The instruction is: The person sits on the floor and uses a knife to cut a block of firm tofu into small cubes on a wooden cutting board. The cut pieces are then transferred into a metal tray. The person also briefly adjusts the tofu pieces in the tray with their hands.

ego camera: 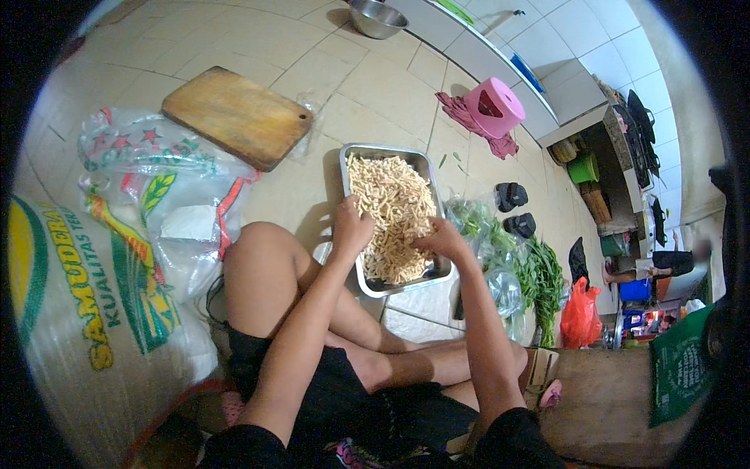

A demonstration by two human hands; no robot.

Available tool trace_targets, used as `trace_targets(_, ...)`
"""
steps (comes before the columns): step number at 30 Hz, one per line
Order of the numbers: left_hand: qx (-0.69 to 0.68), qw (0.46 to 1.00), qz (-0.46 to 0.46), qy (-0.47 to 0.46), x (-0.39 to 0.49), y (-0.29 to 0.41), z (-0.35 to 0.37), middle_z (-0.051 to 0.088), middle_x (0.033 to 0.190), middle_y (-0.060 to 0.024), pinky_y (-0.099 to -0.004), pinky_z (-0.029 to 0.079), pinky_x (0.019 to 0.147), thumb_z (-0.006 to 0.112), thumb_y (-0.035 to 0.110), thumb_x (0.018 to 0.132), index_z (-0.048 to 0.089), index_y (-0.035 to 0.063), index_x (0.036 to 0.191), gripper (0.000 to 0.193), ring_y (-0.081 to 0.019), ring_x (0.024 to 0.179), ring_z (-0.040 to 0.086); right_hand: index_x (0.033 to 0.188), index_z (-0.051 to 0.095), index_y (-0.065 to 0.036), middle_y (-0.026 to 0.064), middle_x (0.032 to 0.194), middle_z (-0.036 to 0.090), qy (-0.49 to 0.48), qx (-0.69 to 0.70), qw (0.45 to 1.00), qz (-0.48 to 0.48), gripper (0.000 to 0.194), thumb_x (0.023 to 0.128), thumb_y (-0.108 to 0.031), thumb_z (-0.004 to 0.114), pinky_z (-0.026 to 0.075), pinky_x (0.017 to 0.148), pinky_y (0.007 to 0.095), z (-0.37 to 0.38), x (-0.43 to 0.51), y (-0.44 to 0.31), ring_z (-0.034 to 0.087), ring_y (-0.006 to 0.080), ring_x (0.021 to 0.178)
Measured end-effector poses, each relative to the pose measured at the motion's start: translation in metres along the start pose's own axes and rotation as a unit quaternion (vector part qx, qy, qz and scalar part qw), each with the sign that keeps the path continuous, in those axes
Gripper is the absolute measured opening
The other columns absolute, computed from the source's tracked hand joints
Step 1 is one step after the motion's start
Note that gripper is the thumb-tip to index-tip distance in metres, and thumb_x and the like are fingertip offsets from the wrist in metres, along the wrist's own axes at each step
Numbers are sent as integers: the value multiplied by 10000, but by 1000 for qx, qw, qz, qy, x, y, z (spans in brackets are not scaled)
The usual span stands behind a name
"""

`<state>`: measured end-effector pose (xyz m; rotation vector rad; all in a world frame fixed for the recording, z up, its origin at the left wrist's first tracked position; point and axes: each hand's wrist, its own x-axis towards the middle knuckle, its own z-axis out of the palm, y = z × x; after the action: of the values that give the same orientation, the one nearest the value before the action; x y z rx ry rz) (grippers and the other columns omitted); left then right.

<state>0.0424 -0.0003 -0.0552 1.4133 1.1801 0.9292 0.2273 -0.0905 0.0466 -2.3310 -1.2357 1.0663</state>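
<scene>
A rectangular metal tray (443,176) full of small, pale, cut strips of food (389,199) lies on the tiled floor before my crossed legs. My left hand (353,225) is at the tray's near left side, its fingers around the rim. Over the right part of the strips, my right hand (440,239) reaches in with its fingertips among them; whether it grips any cannot be told. A wooden cutting board (237,117) lies beyond the tray to the left.
Plastic packages (170,205) and a large printed sack (76,293) lie at left. Leafy greens (542,287) in and beside plastic bags, black sandals (511,196), a pink stool (497,108) and a red plastic bag (580,316) are at right. A metal bowl (378,20) stands far off. Another person (671,264) is at far right.
</scene>
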Motion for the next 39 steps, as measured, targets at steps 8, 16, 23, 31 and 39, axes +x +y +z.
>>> trace_targets(8,22,999,-23,0,0,0,-1,564,1114,-321,-488,418,962,584,133,831,508,-41,1201,415,-457,1072,537,1080,629,23,107,825,688,116,-76,989,-52,438,695,-77,812,544,509,307,-42,27,-46,650,151,655)
trace_targets(16,32,999,-25,-10,8,-13,5,566,1160,-313,-458,417,974,601,153,848,489,-12,1240,439,-443,1110,539,1149,647,-65,210,1050,680,206,-127,934,-261,437,711,-62,656,511,859,408,-14,48,-39,655,352,996)
trace_targets(23,-4,997,-47,-67,11,-27,-2,518,1298,-267,-397,371,1032,569,165,874,455,10,1320,486,-374,1205,507,1312,550,-152,173,1436,446,314,-314,864,-237,594,748,35,546,488,963,420,43,-4,-1,555,375,1172)
trace_targets(31,62,991,-66,-101,6,-5,-16,528,1290,-268,-397,358,1040,567,165,870,441,7,1338,510,-374,1207,501,1044,617,-43,216,1048,604,296,-156,918,-214,302,743,-36,593,493,842,455,41,-63,26,606,389,965)
trace_targets(39,144,985,-27,-95,8,-10,-17,544,1276,-275,-405,371,1025,593,219,857,462,13,1327,530,-381,1185,522,1051,604,-82,142,953,566,318,-163,876,-322,386,677,8,596,410,898,462,39,-100,57,538,340,997)
